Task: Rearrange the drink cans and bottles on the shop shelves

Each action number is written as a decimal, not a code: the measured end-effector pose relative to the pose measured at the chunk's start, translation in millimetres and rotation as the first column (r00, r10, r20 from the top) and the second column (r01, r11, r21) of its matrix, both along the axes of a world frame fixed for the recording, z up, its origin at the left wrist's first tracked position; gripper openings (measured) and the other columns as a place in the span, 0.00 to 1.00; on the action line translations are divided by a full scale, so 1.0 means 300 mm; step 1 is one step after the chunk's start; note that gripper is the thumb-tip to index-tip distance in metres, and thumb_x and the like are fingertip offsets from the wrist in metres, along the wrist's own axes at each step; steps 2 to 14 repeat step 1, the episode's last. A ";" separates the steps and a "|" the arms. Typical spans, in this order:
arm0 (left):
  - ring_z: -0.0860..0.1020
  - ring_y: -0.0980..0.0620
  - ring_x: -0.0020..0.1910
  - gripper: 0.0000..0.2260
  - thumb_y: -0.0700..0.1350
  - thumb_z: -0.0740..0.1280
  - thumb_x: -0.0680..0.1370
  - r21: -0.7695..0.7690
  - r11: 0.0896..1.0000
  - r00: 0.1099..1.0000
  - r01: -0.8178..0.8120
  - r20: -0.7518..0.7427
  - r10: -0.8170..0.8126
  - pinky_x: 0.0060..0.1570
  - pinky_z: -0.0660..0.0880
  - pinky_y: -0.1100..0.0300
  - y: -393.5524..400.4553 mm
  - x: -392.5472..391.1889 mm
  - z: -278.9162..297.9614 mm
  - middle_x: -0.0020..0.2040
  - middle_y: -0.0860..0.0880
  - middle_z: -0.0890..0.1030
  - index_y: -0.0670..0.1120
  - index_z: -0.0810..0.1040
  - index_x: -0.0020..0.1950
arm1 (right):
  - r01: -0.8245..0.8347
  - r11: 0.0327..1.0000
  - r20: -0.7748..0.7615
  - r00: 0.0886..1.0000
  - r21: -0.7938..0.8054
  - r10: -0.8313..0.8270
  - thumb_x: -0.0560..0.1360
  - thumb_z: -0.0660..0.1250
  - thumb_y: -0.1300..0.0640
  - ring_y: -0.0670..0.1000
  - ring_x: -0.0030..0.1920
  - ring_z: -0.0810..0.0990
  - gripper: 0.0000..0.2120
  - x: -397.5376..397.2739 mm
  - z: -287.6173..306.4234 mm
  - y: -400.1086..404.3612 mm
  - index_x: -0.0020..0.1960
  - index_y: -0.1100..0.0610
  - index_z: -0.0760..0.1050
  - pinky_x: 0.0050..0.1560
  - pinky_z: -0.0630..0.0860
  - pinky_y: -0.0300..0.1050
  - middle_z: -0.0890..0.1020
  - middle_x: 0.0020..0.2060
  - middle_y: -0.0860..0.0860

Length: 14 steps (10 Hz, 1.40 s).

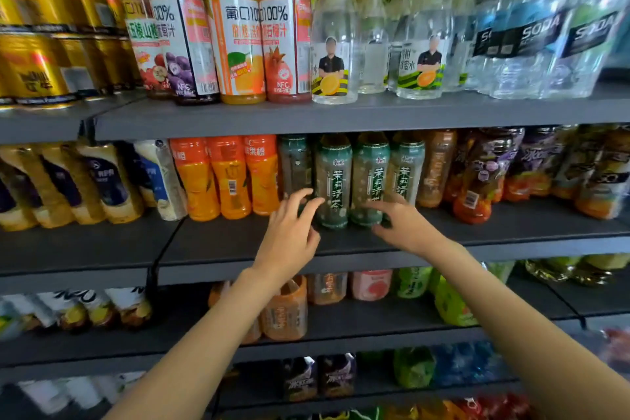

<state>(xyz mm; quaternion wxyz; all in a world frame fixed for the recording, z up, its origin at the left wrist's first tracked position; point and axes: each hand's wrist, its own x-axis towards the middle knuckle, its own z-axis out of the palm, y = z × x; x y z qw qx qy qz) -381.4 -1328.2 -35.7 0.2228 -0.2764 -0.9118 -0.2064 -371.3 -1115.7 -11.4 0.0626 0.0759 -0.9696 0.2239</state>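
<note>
Several green jasmine tea bottles [333,177] stand in a row on the middle shelf [341,242]. My left hand [289,232] reaches up at the left of this row, fingers spread and loosely curved, close to the leftmost front bottle and holding nothing. My right hand [405,222] is at the right of the row, fingers spread near the base of the third bottle [370,174], with nothing in its grip. Both hands frame the two front tea bottles. Whether the fingertips touch the bottles is unclear.
Orange juice bottles [225,177] stand left of the teas, brown and purple-labelled bottles [484,174] to the right. The top shelf holds gold cans [34,72], juice bottles [238,31] and clear water and soda bottles [531,37]. More drinks fill the lower shelves [341,334].
</note>
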 end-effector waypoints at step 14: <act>0.69 0.47 0.64 0.18 0.40 0.59 0.76 0.142 0.986 0.975 0.086 -0.213 -0.055 0.64 0.68 0.54 -0.047 0.061 0.069 0.64 0.45 0.70 0.44 0.71 0.66 | -0.176 0.983 -0.175 0.971 -0.052 0.164 0.76 0.66 0.57 0.51 0.66 0.72 0.18 0.126 0.133 0.033 0.66 0.52 0.72 0.66 0.65 0.38 0.74 0.64 0.52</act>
